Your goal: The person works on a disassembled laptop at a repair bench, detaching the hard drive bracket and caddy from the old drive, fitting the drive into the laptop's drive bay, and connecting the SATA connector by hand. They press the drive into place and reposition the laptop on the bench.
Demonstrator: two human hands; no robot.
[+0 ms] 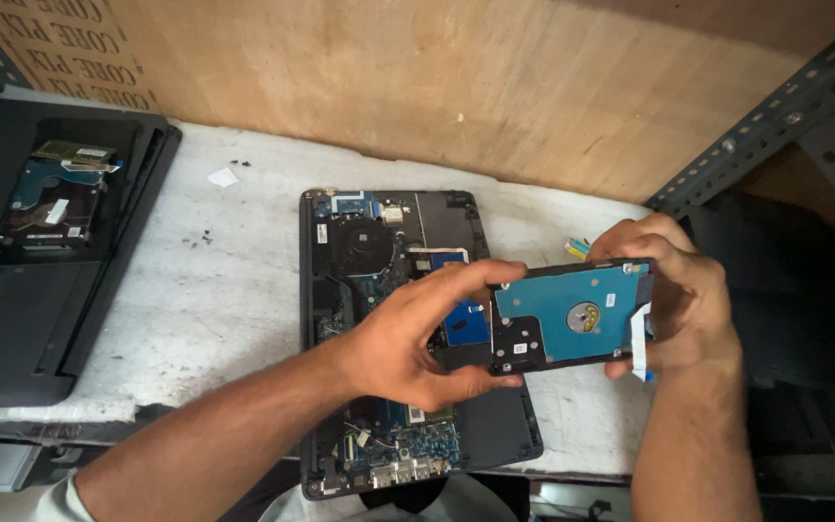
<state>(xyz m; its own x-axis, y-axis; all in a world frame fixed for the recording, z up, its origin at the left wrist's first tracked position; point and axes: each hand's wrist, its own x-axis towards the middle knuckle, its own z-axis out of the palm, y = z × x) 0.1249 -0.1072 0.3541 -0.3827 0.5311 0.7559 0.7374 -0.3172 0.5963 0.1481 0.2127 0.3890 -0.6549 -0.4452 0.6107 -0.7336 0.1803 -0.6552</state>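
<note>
laptop base (pixel 340 290) partly hidden by hands (pixel 408 338), black panel (pixel 12 319) cut off left

Both forearms reached in from the near edge. The left hand (pixel 408 338) curled, fingers pinching rightward; the right hand (pixel 683 290) cupped, fingers wrapped leftward.

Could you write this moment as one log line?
left hand: holds hard drive | right hand: holds same drive | below: opened laptop

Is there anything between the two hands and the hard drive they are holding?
No. The left hand and the right hand both grip the hard drive directly at its ends, above the opened laptop. Nothing visible lies between them.
</note>
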